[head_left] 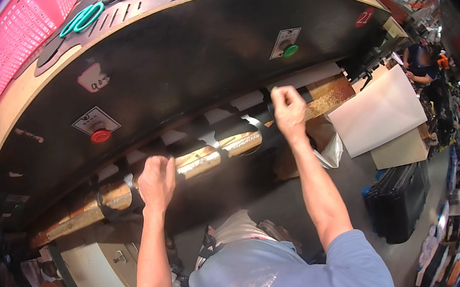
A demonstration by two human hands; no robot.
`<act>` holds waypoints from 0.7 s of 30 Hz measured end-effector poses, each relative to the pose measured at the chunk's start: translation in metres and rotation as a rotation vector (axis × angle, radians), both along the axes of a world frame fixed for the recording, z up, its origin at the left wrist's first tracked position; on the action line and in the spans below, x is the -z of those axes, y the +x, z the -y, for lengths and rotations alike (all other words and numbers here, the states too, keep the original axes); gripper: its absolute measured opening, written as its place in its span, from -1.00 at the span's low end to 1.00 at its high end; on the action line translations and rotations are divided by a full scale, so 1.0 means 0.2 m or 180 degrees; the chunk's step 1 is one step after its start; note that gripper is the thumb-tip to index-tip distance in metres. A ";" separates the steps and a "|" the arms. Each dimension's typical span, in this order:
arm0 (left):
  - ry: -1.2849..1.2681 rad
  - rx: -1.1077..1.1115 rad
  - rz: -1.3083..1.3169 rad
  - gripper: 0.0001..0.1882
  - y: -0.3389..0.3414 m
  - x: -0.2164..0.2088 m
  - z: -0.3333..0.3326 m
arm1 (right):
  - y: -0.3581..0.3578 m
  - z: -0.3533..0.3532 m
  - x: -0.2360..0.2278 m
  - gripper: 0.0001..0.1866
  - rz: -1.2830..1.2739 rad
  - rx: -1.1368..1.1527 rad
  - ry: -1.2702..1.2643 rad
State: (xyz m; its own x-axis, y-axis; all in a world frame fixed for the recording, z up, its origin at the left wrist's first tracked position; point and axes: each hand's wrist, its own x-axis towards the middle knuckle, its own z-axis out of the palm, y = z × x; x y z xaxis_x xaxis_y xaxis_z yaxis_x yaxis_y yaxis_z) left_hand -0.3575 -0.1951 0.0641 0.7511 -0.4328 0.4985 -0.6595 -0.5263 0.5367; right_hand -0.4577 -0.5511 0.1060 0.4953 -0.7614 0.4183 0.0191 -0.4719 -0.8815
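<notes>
A dark, thin sheet with cut-out openings (227, 128) lies along a worn wooden board (197, 160), its narrow strips hanging over the front edge. My left hand (157, 182) is closed on the sheet's left part, at the board's edge. Farther right and a little higher, my right hand (290, 112) is closed with fingers curled on the right end of the same sheet. The fingers hide the exact spots they grip. Pale patches show through the openings between the hands.
Above stands a black machine panel with a red button (100, 135) and a green button (290, 50). Scissors (82, 19) and a pink basket (17, 46) sit on top. At right are a white sheet (378, 111) and a black crate (399, 203); a person (421, 65) is farther off.
</notes>
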 end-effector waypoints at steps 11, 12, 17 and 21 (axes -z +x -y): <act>-0.0222 -0.0498 -0.0097 -0.83 -0.03 -0.02 0.06 | 0.01 -0.11 0.18 -0.80 -0.1118 -0.0398 -0.1506; -0.0251 -0.0493 -0.0046 -0.84 -0.04 -0.01 0.06 | 0.01 -0.11 0.18 -0.79 -0.1206 -0.0441 -0.1431; -0.0389 -0.0520 -0.0281 -0.84 -0.06 0.00 0.06 | 0.02 -0.10 0.22 -0.80 -0.1103 -0.0449 -0.1512; -0.0337 -0.0454 -0.0331 -0.83 -0.15 0.02 0.02 | -0.08 -0.12 0.28 -0.78 -0.0946 -0.0416 -0.1694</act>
